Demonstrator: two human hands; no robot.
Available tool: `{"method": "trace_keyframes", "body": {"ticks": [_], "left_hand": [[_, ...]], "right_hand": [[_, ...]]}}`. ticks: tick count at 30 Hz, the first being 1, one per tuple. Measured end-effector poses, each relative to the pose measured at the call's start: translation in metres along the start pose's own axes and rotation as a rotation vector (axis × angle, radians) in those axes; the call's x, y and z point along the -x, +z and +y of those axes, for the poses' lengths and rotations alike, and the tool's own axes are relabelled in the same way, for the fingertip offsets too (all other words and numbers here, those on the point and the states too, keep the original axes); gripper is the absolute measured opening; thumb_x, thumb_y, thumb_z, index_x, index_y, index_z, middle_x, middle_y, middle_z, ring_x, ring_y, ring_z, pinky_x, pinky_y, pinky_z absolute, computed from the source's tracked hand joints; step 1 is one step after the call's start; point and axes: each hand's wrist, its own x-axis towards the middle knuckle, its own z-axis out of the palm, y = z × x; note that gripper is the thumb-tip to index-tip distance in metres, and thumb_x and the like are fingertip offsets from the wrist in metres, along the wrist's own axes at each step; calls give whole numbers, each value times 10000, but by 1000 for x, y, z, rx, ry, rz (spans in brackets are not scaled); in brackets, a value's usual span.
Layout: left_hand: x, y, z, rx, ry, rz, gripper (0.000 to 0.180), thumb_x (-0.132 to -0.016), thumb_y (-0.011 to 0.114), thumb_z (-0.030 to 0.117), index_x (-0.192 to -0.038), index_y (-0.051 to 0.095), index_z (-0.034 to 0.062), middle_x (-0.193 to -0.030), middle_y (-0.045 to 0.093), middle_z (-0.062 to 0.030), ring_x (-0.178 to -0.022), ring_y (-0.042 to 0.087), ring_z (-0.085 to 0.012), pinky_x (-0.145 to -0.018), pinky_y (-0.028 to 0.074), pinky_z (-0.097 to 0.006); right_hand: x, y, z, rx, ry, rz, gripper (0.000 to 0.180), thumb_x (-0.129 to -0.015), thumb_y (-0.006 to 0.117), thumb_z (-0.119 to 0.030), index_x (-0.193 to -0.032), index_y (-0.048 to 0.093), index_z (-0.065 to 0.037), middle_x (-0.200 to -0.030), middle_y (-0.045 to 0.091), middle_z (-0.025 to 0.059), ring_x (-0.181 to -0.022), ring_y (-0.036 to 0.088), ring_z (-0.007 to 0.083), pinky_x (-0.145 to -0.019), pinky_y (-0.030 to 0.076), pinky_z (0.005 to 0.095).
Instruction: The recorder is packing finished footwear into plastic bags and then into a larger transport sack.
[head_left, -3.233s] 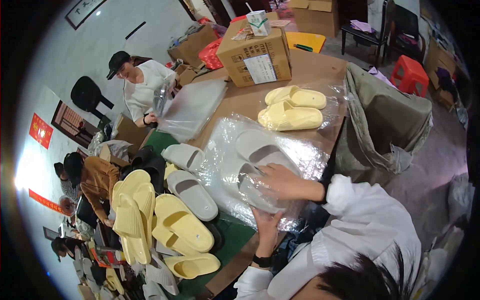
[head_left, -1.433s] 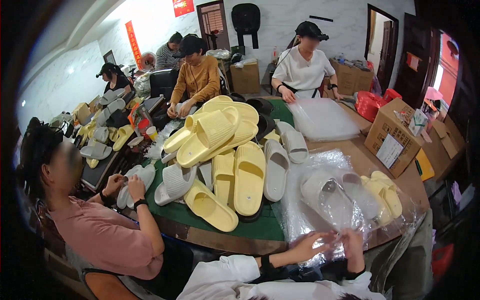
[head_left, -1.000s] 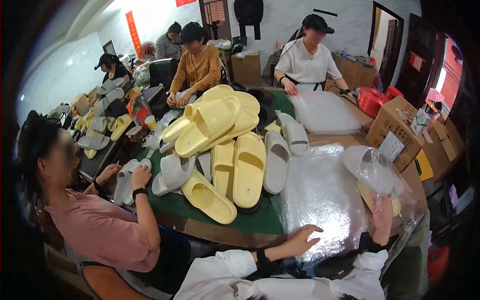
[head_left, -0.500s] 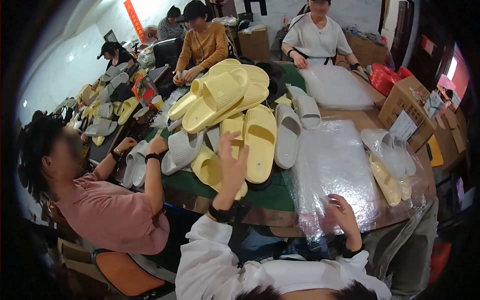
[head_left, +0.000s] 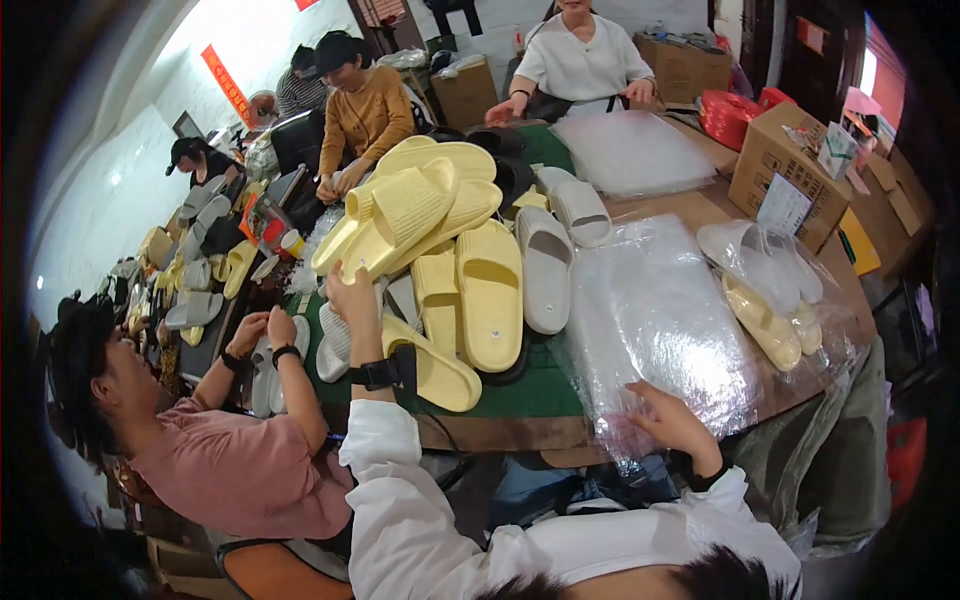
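Note:
My left hand (head_left: 352,300) reaches up to the pile and closes on the near edge of a yellow slipper (head_left: 415,205), which lies on top of other yellow slippers. Below it, more yellow slippers (head_left: 492,300) and a grey slipper (head_left: 545,275) rest on the green table covering. My right hand (head_left: 672,422) is at the near edge of a stack of clear plastic bags (head_left: 660,310), its fingers apart. Whether its fingertips touch the top bag, I cannot tell. A grey and yellow set of slippers (head_left: 765,290) lies in clear plastic to the right.
At left a person in a pink shirt (head_left: 240,455) handles grey slippers (head_left: 268,375). Across the table stand a person in orange (head_left: 370,115) and one in white (head_left: 580,60), near another bag stack (head_left: 635,155). A cardboard box (head_left: 785,165) sits at the right.
My left hand has moved left and up to the top yellow slipper and taken hold of its edge. My right hand has shifted slightly at the bags. The view has turned a little.

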Motion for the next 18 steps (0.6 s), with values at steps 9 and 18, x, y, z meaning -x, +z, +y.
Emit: {"method": "trace_keyframes", "body": {"ticks": [9, 18], "left_hand": [[-26, -4, -1, 541, -286, -375, 433, -826, 585, 78, -1222, 424, 6, -1066, 556, -164, -901, 573, -228, -748, 473, -324], [76, -38, 137, 1264, -184, -490, 484, -861, 524, 0, -1303, 364, 115, -1170, 524, -133, -908, 574, -219, -691, 492, -324]], "right_hand": [[3, -3, -7, -95, 9, -32, 454, -852, 622, -252, -1224, 503, -21, -1128, 562, 216, -932, 590, 376, -798, 473, 402], [0, 0, -4, -60, -47, 6, 448, -861, 613, -246, -1229, 495, -20, -1093, 560, 224, -985, 563, 384, -839, 455, 401]]}}
